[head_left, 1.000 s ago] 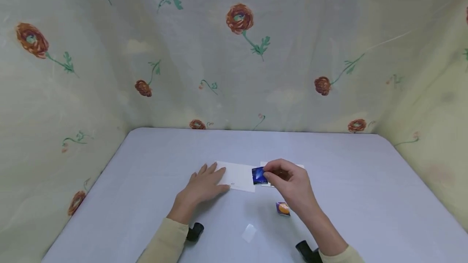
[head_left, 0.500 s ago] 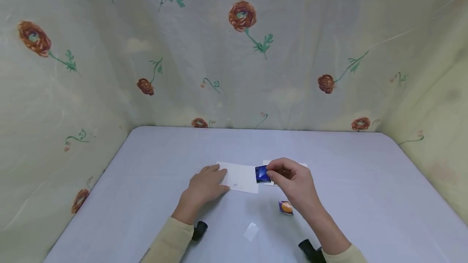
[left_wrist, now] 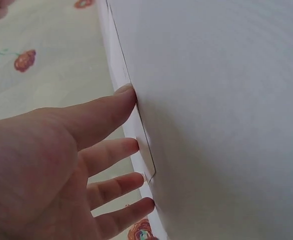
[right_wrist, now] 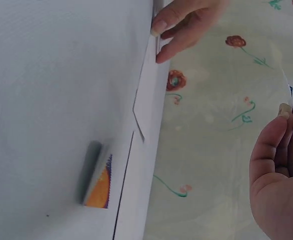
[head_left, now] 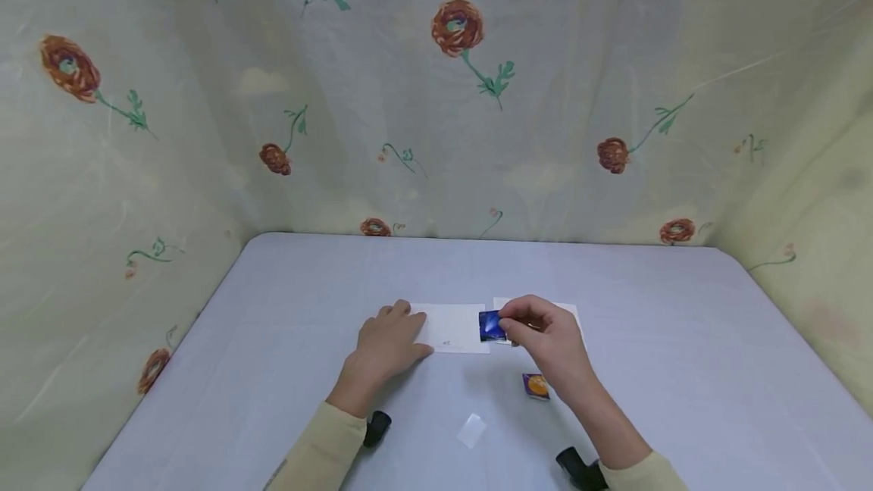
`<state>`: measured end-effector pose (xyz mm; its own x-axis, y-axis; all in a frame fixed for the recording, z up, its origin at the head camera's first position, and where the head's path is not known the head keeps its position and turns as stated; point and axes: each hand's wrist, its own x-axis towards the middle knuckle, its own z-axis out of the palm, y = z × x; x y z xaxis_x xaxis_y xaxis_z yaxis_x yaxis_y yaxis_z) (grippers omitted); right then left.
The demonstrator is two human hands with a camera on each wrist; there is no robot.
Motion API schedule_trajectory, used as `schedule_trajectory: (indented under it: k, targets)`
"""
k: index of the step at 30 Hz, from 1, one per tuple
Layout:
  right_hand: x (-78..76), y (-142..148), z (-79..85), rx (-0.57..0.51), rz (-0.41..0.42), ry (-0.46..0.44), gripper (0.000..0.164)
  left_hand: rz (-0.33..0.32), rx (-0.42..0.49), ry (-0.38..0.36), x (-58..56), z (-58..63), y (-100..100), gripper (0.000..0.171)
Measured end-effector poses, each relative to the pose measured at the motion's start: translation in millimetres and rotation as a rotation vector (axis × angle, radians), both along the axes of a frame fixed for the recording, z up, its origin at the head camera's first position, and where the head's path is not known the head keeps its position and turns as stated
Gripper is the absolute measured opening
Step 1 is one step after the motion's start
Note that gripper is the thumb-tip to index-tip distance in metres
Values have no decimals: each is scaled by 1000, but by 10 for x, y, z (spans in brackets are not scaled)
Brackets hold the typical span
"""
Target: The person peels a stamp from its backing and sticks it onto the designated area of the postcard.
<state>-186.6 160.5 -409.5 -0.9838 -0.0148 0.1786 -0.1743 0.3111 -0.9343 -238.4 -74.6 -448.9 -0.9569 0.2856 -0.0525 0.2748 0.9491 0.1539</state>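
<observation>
My left hand [head_left: 385, 351] rests with its fingers spread over the left end of a white paper card [head_left: 455, 326]. In the left wrist view the thumb [left_wrist: 121, 102] touches the card's near edge. Above the card's right end, my right hand [head_left: 546, 339] pinches a small, thin blue square [head_left: 489, 326] between thumb and fingertips. The square looks raised off the table, nearly edge-on in the right wrist view. A second white card [right_wrist: 130, 195] lies just to the right, mostly hidden by that hand in the head view.
A small purple-and-orange packet-like piece [head_left: 536, 386] lies on the white table [head_left: 327, 271], close to the right forearm. Nearer me is a pale translucent slip [head_left: 471, 430]. Black wrist cameras [head_left: 377, 429] sit on both wrists. Flowered cloth [head_left: 436, 120] surrounds the table.
The left card has turned slightly under my left hand, so its near edge now lies about level. My right hand keeps the blue square almost in place; the whole view shifts slightly.
</observation>
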Motion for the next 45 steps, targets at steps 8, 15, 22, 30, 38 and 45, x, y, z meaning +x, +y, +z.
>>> schedule_trajectory:
  k: [8,15,22,30,38,45]
  targets:
    - [-69,-8,-91,44,-27,-82,8,12,104,-95,5,40,-14,59]
    - [-144,-39,-190,43,-32,-141,10,18,115,-110,-14,39,-44,59]
    - [-210,-98,-215,50,-32,-127,11,32,120,-110,-36,-22,-49,59]
    - [-322,-149,-249,24,-45,-166,14,32,96,-112,-53,-14,-61,59]
    - [-467,-165,-300,16,-42,-191,15,40,93,-114,-75,-7,-72,59]
    - [-597,-202,-295,49,-32,-201,15,62,106,-132,-79,5,-71,59]
